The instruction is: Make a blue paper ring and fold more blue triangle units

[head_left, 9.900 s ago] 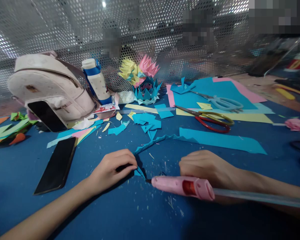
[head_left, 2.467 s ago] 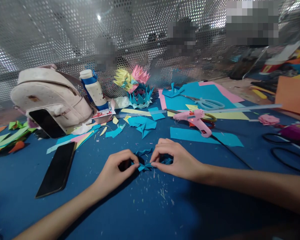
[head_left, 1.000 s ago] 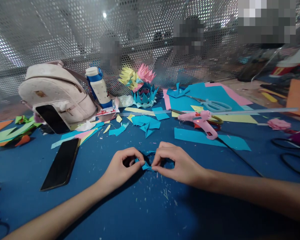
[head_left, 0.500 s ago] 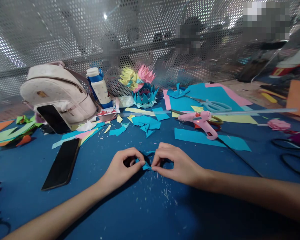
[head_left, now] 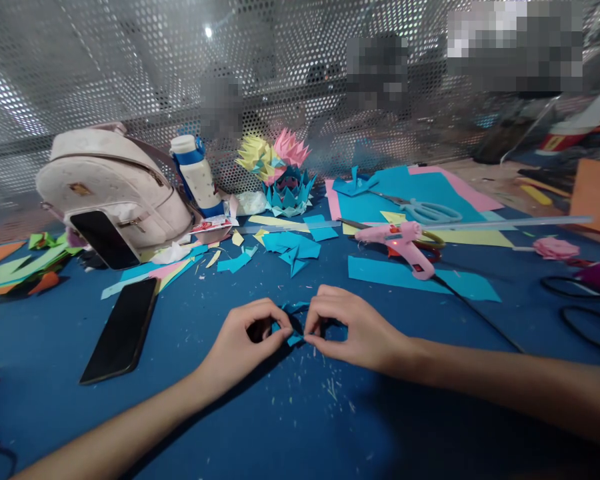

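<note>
Between my hands, low over the blue table [head_left: 220, 427], is a small folded piece of blue paper [head_left: 295, 340]. My left hand [head_left: 255, 333] pinches its left side between thumb and forefinger. From the other side my right hand [head_left: 347, 327] pinches it too, thumb and fingertips pressed together close to the left fingertips. The fingers cover much of the paper, so its full shape is hidden. Just beyond lie blue paper scraps [head_left: 294, 250]. A pointed paper flower piece [head_left: 287, 190] in blue, yellow and pink stands farther back.
A pink hot glue gun [head_left: 397, 240] rests on blue paper strips at the right, its cord [head_left: 480, 317] trailing toward my right arm. Scissors [head_left: 430, 211] lie behind it. Left are a phone [head_left: 123, 330], another phone [head_left: 105, 239] against a backpack [head_left: 113, 180], and a bottle [head_left: 197, 177].
My left thumb and forefinger have shifted slightly to the right along the blue paper, nearer the right fingertips. The right hand stays almost in place, still pinching.
</note>
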`<move>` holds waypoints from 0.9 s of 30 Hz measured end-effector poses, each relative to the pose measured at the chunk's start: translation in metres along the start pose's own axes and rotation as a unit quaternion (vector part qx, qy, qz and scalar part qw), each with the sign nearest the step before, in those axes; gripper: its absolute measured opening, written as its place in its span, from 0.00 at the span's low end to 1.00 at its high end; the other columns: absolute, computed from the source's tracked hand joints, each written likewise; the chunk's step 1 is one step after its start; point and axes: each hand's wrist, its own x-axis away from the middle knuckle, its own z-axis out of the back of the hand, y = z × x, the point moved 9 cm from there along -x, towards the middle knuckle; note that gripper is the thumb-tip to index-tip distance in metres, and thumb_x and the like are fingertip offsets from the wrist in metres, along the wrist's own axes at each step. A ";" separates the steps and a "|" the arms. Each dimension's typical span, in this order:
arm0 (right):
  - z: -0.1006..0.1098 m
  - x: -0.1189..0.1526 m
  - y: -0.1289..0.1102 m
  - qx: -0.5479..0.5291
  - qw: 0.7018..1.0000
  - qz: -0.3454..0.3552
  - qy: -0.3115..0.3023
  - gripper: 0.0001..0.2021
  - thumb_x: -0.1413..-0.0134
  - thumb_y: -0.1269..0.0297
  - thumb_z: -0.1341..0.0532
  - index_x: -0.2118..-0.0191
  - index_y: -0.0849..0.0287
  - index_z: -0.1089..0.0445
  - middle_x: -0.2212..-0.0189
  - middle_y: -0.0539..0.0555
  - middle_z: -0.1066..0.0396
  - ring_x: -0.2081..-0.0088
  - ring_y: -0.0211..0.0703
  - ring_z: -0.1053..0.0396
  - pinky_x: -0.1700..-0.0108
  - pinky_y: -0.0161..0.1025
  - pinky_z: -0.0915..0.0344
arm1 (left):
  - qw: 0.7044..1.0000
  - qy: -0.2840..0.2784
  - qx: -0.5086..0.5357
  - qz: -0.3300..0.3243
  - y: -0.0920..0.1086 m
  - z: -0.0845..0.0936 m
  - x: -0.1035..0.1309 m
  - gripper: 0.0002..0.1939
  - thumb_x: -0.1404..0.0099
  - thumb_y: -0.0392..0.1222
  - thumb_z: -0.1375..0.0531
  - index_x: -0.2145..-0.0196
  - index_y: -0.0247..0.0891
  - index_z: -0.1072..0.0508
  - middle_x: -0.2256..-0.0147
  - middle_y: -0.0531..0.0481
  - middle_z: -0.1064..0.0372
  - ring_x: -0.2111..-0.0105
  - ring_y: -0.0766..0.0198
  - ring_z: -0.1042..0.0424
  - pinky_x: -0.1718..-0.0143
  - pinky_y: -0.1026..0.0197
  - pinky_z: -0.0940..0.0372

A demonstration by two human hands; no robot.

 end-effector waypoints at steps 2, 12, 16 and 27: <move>-0.001 0.001 -0.001 0.007 1.000 0.006 -0.003 0.05 0.43 0.71 0.38 0.69 0.57 0.31 0.74 0.49 0.28 0.68 0.39 0.35 0.61 0.39 0.42 | 1.000 -0.008 -0.007 -0.014 0.003 0.000 0.002 0.05 0.35 0.41 0.36 0.67 0.37 0.23 0.71 0.52 0.30 0.74 0.68 0.38 0.73 0.66 0.46; -0.002 0.002 -0.014 0.054 0.996 0.071 -0.010 0.06 0.40 0.70 0.40 0.69 0.57 0.32 0.73 0.48 0.28 0.68 0.38 0.36 0.61 0.40 0.44 | 0.998 -0.028 -0.024 -0.060 0.011 -0.004 0.005 0.06 0.34 0.37 0.35 0.70 0.37 0.24 0.70 0.51 0.27 0.69 0.64 0.31 0.66 0.63 0.40; -0.003 0.003 -0.014 0.067 0.995 0.075 -0.015 0.05 0.40 0.70 0.39 0.68 0.57 0.32 0.73 0.47 0.29 0.67 0.38 0.38 0.62 0.39 0.46 | 0.997 -0.032 -0.021 -0.065 0.013 -0.005 0.004 0.07 0.34 0.35 0.35 0.71 0.37 0.25 0.71 0.52 0.27 0.69 0.65 0.30 0.65 0.64 0.38; -0.003 0.005 -0.016 0.066 0.994 0.089 -0.013 0.05 0.39 0.70 0.39 0.67 0.57 0.31 0.72 0.47 0.29 0.67 0.38 0.38 0.61 0.39 0.47 | 0.990 -0.018 -0.072 -0.121 0.026 -0.002 0.004 0.06 0.33 0.33 0.36 0.69 0.36 0.25 0.70 0.53 0.27 0.69 0.67 0.29 0.66 0.67 0.36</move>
